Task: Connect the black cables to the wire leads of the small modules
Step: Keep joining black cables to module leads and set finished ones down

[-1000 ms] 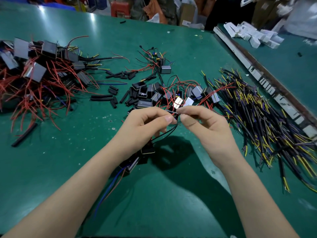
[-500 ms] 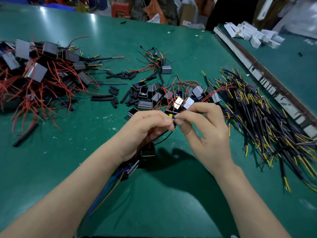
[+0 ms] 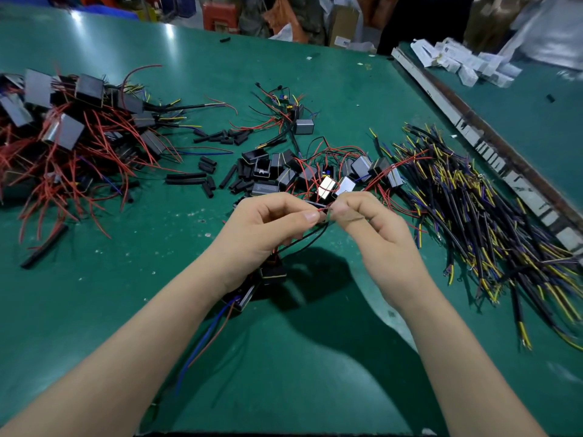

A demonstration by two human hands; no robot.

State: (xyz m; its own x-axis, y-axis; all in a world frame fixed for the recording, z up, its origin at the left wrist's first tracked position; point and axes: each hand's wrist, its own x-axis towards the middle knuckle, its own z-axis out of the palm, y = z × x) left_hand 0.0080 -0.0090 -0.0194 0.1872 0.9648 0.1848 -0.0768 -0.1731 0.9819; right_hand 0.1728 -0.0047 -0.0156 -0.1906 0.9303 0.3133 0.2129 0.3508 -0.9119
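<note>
My left hand (image 3: 265, 228) and my right hand (image 3: 375, 228) meet above the green table, fingertips together. Between them they pinch a thin red wire lead (image 3: 323, 209) against the end of a black cable (image 3: 303, 241), which loops down under my left palm. A small black module (image 3: 273, 272) hangs below my left hand. Beneath my left wrist lies another module (image 3: 243, 299) with blue and red leads trailing toward me. Loose small modules (image 3: 326, 187) with red leads lie in a cluster just beyond my hands. A big heap of black cables (image 3: 473, 209) with yellow and blue ends lies to the right.
A pile of modules with red wires (image 3: 63, 137) fills the far left. Short black sleeve pieces (image 3: 205, 178) are scattered mid-table. A single grey module (image 3: 304, 127) sits farther back. A long rail (image 3: 492, 146) runs along the right edge, white packets (image 3: 467, 63) beyond it.
My right hand's fingers have closed in and turned at the joint; a red lead now shows between the fingertips where a yellow tip showed before. Both hands stay in the same place.
</note>
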